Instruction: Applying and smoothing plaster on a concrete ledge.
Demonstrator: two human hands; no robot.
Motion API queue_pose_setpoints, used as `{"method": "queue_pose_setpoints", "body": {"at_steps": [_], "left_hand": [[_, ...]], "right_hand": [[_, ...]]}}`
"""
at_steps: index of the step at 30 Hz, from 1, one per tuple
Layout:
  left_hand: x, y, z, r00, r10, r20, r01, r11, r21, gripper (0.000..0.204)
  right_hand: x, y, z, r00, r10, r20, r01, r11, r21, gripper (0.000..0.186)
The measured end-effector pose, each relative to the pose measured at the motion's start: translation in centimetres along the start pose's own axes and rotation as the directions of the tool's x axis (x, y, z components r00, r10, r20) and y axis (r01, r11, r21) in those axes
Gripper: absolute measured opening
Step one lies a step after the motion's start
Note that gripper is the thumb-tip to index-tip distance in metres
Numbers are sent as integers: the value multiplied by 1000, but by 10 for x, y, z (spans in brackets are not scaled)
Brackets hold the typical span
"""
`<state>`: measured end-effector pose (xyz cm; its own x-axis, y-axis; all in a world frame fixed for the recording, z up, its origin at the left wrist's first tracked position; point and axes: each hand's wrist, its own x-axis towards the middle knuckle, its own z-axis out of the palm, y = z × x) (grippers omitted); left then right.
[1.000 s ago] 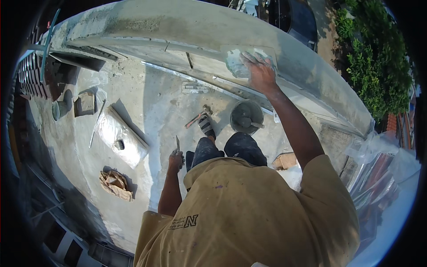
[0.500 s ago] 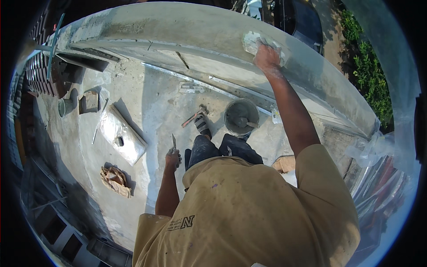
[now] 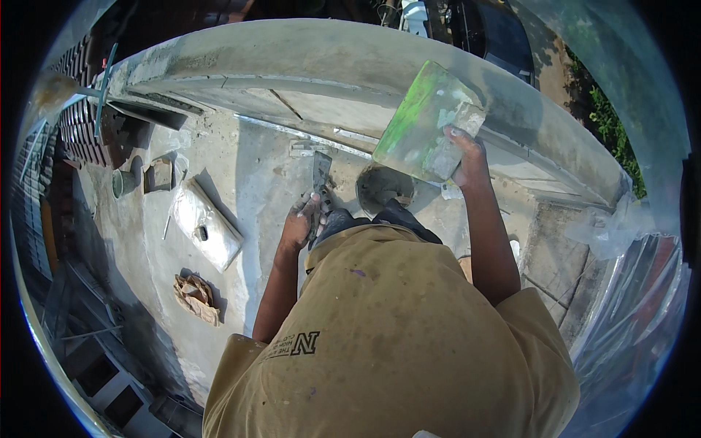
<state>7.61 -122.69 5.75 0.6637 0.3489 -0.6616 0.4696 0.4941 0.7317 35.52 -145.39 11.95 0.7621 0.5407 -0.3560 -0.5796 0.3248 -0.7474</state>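
My right hand [image 3: 469, 159] grips a rectangular plastering float [image 3: 416, 117] by one side. Its broad face shows, green with grey-white plaster smeared toward my fingers. Behind the float runs a curved concrete parapet wall [image 3: 292, 50]; a gap between the two cannot be judged. In my left hand [image 3: 298, 223] is a putty knife [image 3: 320, 171], its blade pointing away from me and dusted with plaster. Between my hands, on the floor, a bucket [image 3: 374, 191] stands in front of my legs, partly covered by the float.
A shiny wrapped package [image 3: 204, 223] lies on the concrete floor to the left, near a crumpled paper bag [image 3: 196, 298] and an open box [image 3: 158, 175]. A long metal strip [image 3: 292, 131] runs along the wall's foot. Clear plastic sheeting [image 3: 628, 292] hangs at right.
My right hand has come back off the wall top, and the float is now turned so its green face shows. My left hand has moved forward and right with the putty knife.
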Motion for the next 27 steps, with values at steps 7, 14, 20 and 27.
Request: {"method": "queue_pose_setpoints", "body": {"at_steps": [7, 14, 20, 27], "left_hand": [[-48, 25, 76, 958, 20, 285, 27, 986, -162, 33], [-89, 16, 106, 976, 82, 201, -23, 961, -277, 41], [-100, 14, 88, 975, 137, 177, -76, 946, -314, 37], [-75, 11, 51, 995, 104, -2, -94, 888, -450, 38]], "right_hand": [[-18, 39, -29, 997, 74, 27, -78, 884, 460, 34], [-17, 41, -43, 983, 175, 62, -184, 890, 416, 32], [-14, 61, -5, 942, 329, 75, -336, 905, 262, 33], [-39, 110, 25, 701, 687, 191, -687, 722, -77, 35]]}}
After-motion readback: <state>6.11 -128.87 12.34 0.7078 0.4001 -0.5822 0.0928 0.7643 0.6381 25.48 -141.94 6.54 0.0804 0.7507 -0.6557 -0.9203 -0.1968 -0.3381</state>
